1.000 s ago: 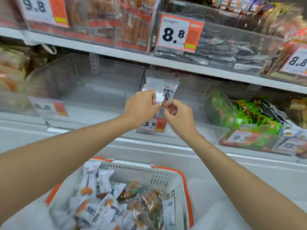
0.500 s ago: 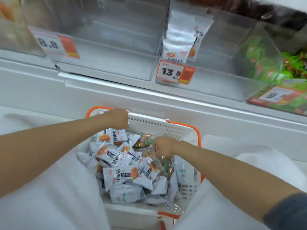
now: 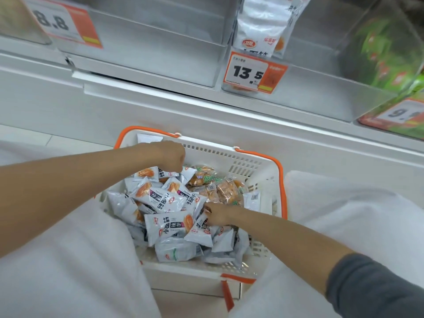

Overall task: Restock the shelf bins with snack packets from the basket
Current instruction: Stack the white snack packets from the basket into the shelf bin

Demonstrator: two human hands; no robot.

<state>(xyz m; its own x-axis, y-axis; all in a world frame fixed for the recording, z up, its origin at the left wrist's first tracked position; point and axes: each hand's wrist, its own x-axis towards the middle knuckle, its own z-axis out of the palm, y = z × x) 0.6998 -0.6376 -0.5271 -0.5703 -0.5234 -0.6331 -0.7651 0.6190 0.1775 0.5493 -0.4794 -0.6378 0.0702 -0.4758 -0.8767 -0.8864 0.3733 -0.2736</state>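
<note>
A white basket (image 3: pixel 259 166) with orange handles sits between my knees, holding several white snack packets (image 3: pixel 168 223) and some clear orange-brown ones (image 3: pixel 220 189). My left hand (image 3: pixel 169 154) is curled at the basket's far left, its fingertips down on a white packet (image 3: pixel 171 173). My right hand (image 3: pixel 218 213) is lower in the pile and pinches a white packet (image 3: pixel 200 228). On the shelf above, the clear bin (image 3: pixel 321 92) tagged 13.5 holds a few white packets (image 3: pixel 261 26) standing at its left side.
Left of that bin is a clear bin (image 3: pixel 160 56) tagged 8.8. A bin of green packets (image 3: pixel 387 53) stands at the right. A white shelf ledge (image 3: pixel 206 104) juts out above the basket. My white-clothed knees (image 3: pixel 68 260) flank the basket.
Both hands came down from the 13.5 bin into the basket. The left hand moved off the rim onto the packets, and the right hand reached lower into the white packets.
</note>
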